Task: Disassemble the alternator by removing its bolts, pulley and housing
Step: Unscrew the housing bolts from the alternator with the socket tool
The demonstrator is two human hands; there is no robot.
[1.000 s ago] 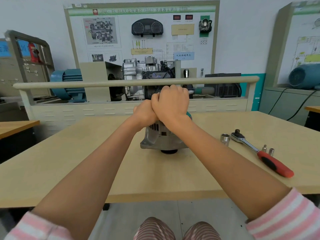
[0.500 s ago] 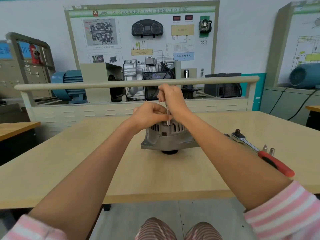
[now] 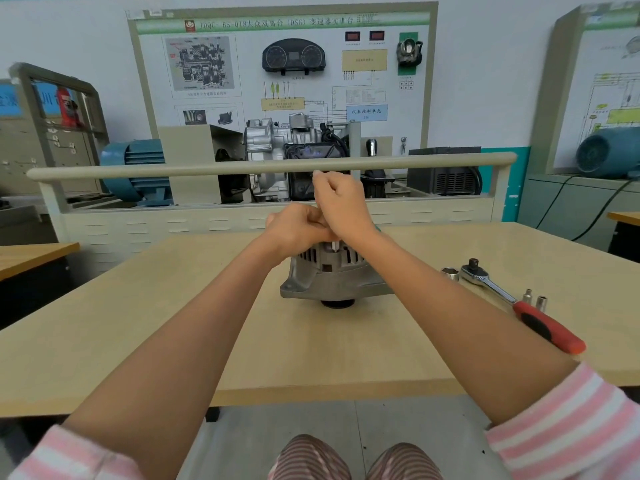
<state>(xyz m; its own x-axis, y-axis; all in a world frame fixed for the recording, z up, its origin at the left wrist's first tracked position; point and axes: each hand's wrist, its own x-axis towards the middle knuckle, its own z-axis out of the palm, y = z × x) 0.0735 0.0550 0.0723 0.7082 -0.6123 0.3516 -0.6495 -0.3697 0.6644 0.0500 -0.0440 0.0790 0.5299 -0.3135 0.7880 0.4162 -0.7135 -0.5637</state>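
At a wooden table (image 3: 173, 323), a person works on an alternator (image 3: 332, 275) standing at the centre. The left hand (image 3: 298, 228) curls over its top; the right hand (image 3: 341, 199), at 1 o'clock above, pinches a thin bolt (image 3: 334, 244). A ratchet wrench (image 3: 519, 303) lies at 3 o'clock.

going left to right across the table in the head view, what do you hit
left hand → alternator → large socket → ratchet wrench → two small sockets, standing beside its handle.
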